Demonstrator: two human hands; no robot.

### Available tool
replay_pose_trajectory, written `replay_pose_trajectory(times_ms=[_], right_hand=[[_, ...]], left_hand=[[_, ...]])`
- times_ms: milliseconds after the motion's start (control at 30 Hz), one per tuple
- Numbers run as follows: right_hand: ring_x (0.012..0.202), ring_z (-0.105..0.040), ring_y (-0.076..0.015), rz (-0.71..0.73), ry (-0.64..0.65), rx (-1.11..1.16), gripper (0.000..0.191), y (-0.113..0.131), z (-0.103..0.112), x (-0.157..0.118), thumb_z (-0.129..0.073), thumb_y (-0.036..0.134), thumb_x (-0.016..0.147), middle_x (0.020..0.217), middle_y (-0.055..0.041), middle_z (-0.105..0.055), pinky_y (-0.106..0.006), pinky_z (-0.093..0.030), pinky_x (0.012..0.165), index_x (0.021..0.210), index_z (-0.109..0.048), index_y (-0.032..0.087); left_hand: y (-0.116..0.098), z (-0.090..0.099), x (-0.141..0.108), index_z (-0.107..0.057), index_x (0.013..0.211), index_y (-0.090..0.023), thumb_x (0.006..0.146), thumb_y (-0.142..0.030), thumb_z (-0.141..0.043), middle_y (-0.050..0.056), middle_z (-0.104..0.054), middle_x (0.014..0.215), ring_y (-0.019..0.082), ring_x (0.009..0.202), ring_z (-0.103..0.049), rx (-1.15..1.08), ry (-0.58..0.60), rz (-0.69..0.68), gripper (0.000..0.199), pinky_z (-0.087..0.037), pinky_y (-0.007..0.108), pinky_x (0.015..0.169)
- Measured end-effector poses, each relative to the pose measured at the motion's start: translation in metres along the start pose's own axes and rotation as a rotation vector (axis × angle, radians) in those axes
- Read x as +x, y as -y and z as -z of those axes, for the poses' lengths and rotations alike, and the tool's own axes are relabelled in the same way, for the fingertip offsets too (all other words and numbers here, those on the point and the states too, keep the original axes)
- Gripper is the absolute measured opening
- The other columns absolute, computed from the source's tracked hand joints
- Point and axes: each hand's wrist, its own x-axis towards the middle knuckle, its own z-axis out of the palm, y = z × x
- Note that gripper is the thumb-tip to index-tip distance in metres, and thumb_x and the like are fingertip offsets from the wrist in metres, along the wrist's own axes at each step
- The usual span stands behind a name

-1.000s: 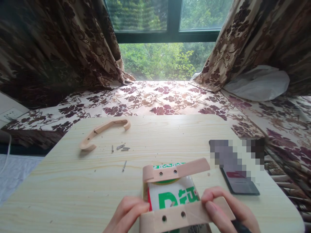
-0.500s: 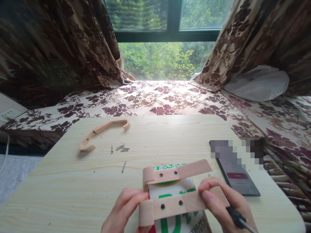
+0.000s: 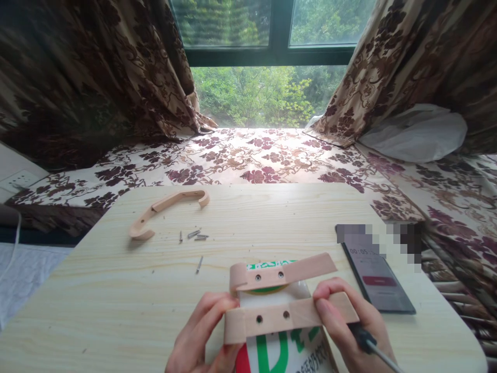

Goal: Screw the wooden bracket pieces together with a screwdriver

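Two bent wooden pieces lie across a white, green and red printed carton (image 3: 285,357). The near wooden piece (image 3: 272,315) has two dark holes in its middle. In the far wooden piece (image 3: 306,269), two metal-looking spots sit in the holes. My left hand (image 3: 202,331) is closed around the curved left end of the near piece, against the carton's side. Thumb and forefinger of my right hand (image 3: 349,311) pinch that piece near its right end. A screwdriver (image 3: 365,336) with a black handle rests in the same hand, its metal shaft pointing toward me.
Another bent wooden piece (image 3: 171,199) lies at the table's back left. Several screws (image 3: 194,234) are close by, with a single screw (image 3: 199,265) nearer me. A phone (image 3: 378,280) lies on the right of the table (image 3: 116,290). Behind is a floral-covered ledge (image 3: 256,155).
The near wooden piece has shifted slightly up and away from me, and both hands moved with it. The far piece has barely moved.
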Motion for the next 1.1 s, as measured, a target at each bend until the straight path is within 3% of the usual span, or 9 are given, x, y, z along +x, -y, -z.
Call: replay_pose_trajectory(times_ms=[300,467,967,1100], right_hand=[[0.046,-0.054,-0.0121,-0.047,-0.024,0.026,0.017,0.005,-0.003,-0.005,-0.052,0.033,0.082,0.057,0.0016,-0.06,-0.018,-0.043,0.041,0.07,-0.056,0.022],[0.047,-0.052,-0.0125,-0.061,0.024,0.086,0.017,0.002,-0.003,-0.004,-0.049,0.033,0.082,0.056,0.0024,-0.057,-0.02,-0.043,0.044,0.072,-0.053,0.021],[0.059,-0.054,-0.0162,-0.157,0.02,0.08,0.02,0.007,-0.005,-0.003,-0.047,0.037,0.079,0.066,-0.0035,-0.06,-0.025,-0.043,0.051,0.072,-0.054,0.02],[0.061,-0.056,-0.0167,-0.155,0.032,0.091,0.019,0.006,-0.004,-0.004,-0.047,0.036,0.079,0.066,-0.0039,-0.062,-0.025,-0.043,0.051,0.073,-0.054,0.02]], left_hand=[[-0.006,-0.001,-0.005,-0.055,0.113,-0.029,0.085,-0.021,-0.058,-0.002,-0.06,0.109,0.011,0.099,-0.059,0.103,-0.023,-0.009,0.029,-0.046,0.015,0.089],[-0.013,0.001,0.0,-0.058,0.11,-0.031,0.085,-0.023,-0.059,-0.004,-0.061,0.107,0.009,0.1,-0.058,0.01,0.014,0.036,0.026,-0.044,0.014,0.089],[-0.014,0.0,-0.008,-0.054,0.113,-0.027,0.083,-0.035,-0.059,0.001,-0.059,0.119,0.016,0.111,-0.055,-0.074,0.073,0.208,0.033,-0.045,0.025,0.096],[-0.011,0.013,-0.007,-0.051,0.119,-0.024,0.082,-0.04,-0.057,0.005,-0.058,0.123,0.019,0.111,-0.057,-0.058,0.116,0.231,0.04,-0.047,0.027,0.095]])
